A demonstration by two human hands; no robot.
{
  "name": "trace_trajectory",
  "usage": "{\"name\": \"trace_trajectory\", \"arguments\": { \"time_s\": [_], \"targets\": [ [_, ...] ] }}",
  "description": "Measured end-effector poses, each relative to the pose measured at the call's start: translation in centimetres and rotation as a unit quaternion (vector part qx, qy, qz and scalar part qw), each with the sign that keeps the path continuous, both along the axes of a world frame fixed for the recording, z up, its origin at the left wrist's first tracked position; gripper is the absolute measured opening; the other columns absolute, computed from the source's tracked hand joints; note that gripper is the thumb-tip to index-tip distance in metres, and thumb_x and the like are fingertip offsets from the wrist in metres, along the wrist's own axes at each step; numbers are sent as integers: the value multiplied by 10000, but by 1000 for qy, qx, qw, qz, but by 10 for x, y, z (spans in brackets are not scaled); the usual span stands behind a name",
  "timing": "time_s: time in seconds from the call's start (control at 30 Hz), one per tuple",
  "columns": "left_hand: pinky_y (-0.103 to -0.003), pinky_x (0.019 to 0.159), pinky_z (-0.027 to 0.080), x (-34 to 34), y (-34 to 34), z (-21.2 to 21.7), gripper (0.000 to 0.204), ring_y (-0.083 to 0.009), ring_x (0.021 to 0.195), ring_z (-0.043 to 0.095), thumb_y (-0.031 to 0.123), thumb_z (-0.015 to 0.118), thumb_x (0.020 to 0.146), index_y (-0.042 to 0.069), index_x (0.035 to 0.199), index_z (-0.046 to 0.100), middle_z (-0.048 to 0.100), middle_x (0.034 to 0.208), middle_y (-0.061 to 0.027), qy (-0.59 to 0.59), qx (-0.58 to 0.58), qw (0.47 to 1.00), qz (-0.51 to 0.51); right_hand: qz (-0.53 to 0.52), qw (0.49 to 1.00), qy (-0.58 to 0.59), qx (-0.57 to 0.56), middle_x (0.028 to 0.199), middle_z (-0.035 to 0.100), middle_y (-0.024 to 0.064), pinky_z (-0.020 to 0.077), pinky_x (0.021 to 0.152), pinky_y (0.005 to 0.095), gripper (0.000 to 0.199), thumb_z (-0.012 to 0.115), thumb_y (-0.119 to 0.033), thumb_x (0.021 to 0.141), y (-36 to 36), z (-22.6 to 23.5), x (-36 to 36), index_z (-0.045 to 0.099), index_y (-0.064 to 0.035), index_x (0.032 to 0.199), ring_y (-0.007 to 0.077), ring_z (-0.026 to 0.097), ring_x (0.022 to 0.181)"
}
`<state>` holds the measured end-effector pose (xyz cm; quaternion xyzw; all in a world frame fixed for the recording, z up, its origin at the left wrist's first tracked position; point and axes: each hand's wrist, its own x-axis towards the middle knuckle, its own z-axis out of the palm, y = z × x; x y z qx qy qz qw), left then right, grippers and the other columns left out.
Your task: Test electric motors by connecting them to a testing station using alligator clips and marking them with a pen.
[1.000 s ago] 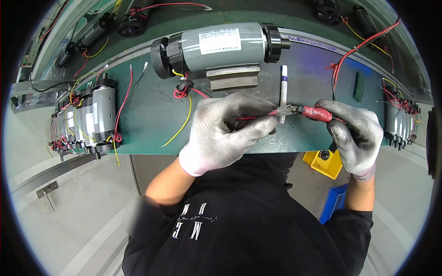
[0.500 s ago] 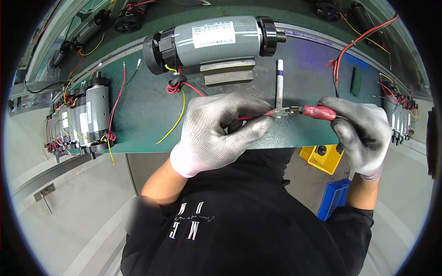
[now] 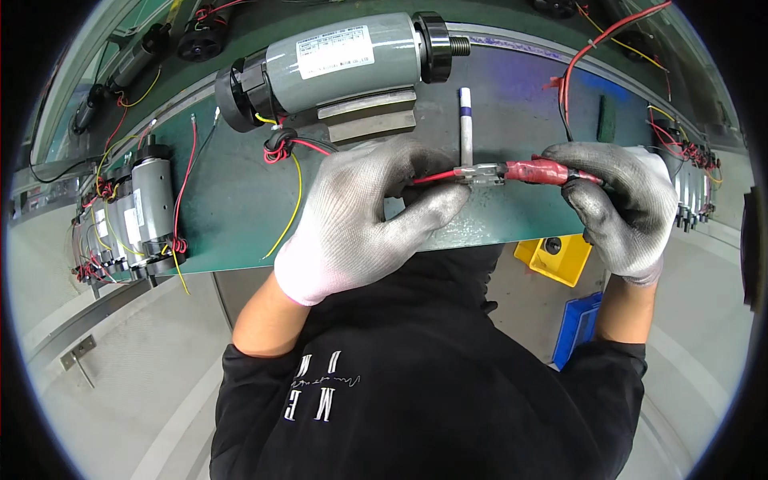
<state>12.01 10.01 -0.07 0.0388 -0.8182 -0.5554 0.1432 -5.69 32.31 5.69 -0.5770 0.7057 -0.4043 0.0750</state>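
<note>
Both of my hands wear grey-white gloves and meet over the near part of the bench. My left hand (image 3: 356, 212) pinches a red wire (image 3: 436, 177) close to a clear-sleeved terminal (image 3: 484, 174). My right hand (image 3: 628, 200) is closed on the rear end of a red-wrapped test lead (image 3: 536, 171); its front end meets the clear sleeve, in line with the wire. Beyond them a grey cylindrical motor (image 3: 276, 76) with black end caps lies on a metal cradle (image 3: 370, 117). From the motor come a bundled red-and-black cable (image 3: 279, 144) and a loose yellow wire (image 3: 299, 192).
A white marker (image 3: 466, 120) with a purple band lies behind my hands. Several smaller motors (image 3: 152, 196) with wires stand at left, others (image 3: 692, 184) at right. A red cable (image 3: 588, 52) hangs at back right. Yellow (image 3: 572, 264) and blue (image 3: 574, 324) bins sit below the bench edge.
The test lead's tip, at the terminal's metal end before, now meets the clear sleeve. My right fingers sit further back along the lead. The whole view has shifted slightly.
</note>
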Motion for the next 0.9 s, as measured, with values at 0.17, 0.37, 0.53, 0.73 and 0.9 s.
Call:
{"name": "trace_trajectory", "arguments": {
  "time_s": [0.17,0.37,0.53,0.73,0.9],
  "targets": [
    [-269,695,561,2,0,-1,192,-99,722,701,69,825,924,-27,1079,766,761,829,-59,-20,18,1000,11,-22,999,-35,4,930,807,181,575,627,312,288,750,-157,924,-5,-11,4,787,78,1087,207,729,655],
    [-274,693,561,-2,1,-3,194,-104,714,696,95,837,921,-22,1060,767,752,804,-63,-10,18,1000,12,1,999,-48,13,934,800,202,589,661,323,244,775,-66,892,-5,-11,-3,778,80,1088,245,759,697],
    [-323,797,580,-3,2,-7,212,-173,852,735,118,849,906,2,1067,774,766,904,-91,3,-47,999,-27,29,996,-84,6,976,795,211,596,707,365,272,800,-45,858,-4,-27,-2,768,72,1102,287,762,736],
    [-428,978,554,-51,-32,5,336,-306,1108,705,173,791,930,30,1225,721,747,1186,-138,140,-395,908,-18,44,998,-25,20,995,787,181,586,736,417,293,810,-77,861,9,-77,-28,764,28,1132,358,735,787],
    [-460,1008,549,-113,-69,-1,385,-360,1187,677,278,686,996,24,1284,661,724,1277,-172,102,-516,850,27,24,981,118,154,1043,767,153,572,817,396,301,819,-81,884,-8,-63,-54,760,-18,1173,352,721,966]
  ]
}}
